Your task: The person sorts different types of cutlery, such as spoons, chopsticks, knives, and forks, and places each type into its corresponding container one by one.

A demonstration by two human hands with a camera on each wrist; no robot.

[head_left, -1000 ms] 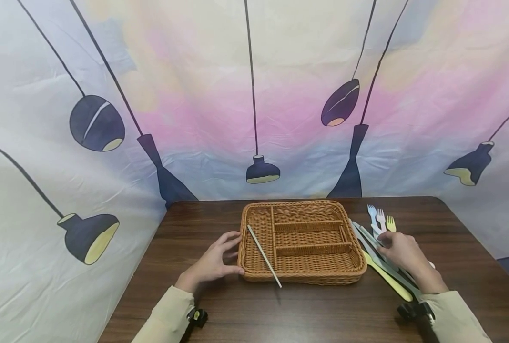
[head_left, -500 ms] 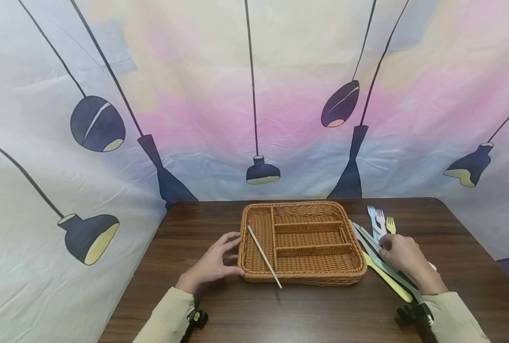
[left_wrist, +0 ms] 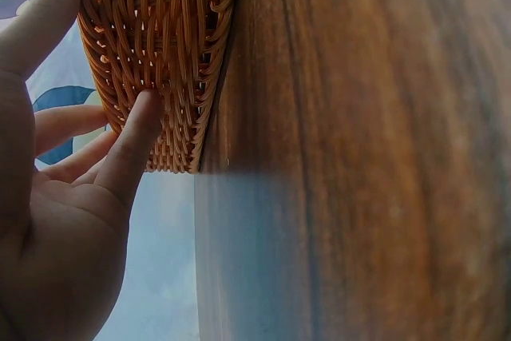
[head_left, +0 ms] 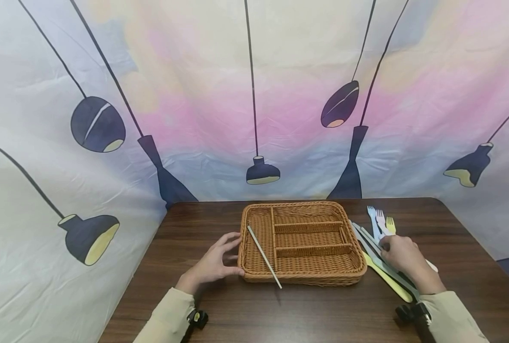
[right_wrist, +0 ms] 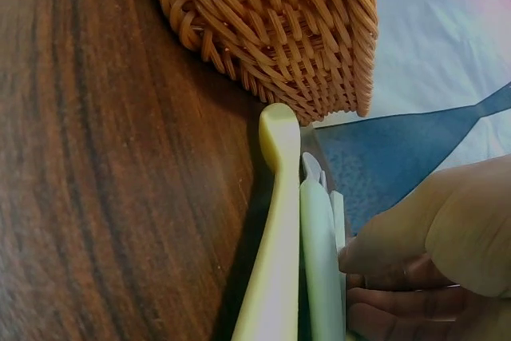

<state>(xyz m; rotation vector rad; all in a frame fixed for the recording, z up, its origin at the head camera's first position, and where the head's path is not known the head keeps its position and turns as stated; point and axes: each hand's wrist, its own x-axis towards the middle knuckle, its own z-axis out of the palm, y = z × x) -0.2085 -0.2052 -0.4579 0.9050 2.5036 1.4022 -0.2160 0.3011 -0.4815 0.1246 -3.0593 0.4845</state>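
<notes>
A brown wicker basket [head_left: 303,276] with several compartments stands on the table. My left hand [head_left: 213,262] rests against its left side, fingers spread and fairly straight, the thumb near the front corner. Across the left compartment lies a pale green chopstick [head_left: 260,252], one end jutting over the front rim. To the right of the basket, my right hand [head_left: 406,262] is over a bunch of cutlery, thumb and fingers curled together. It appears to pinch a thin pale green chopstick [right_wrist: 339,217]; the fingers partly hide the grip. A yellow-handled utensil [right_wrist: 279,237] lies beside it.
Blue [head_left: 372,214], pink [head_left: 381,219] and yellow forks [head_left: 390,225] lie beyond my right hand, tines pointing away. Grey-green utensils [head_left: 393,272] lie between the basket and that hand. A printed cloth [head_left: 297,119] hangs behind the dark wooden table [head_left: 323,314].
My right hand has shifted slightly right and its fingers have drawn closer together over the cutlery. The left hand, the basket and the chopstick in it stay put.
</notes>
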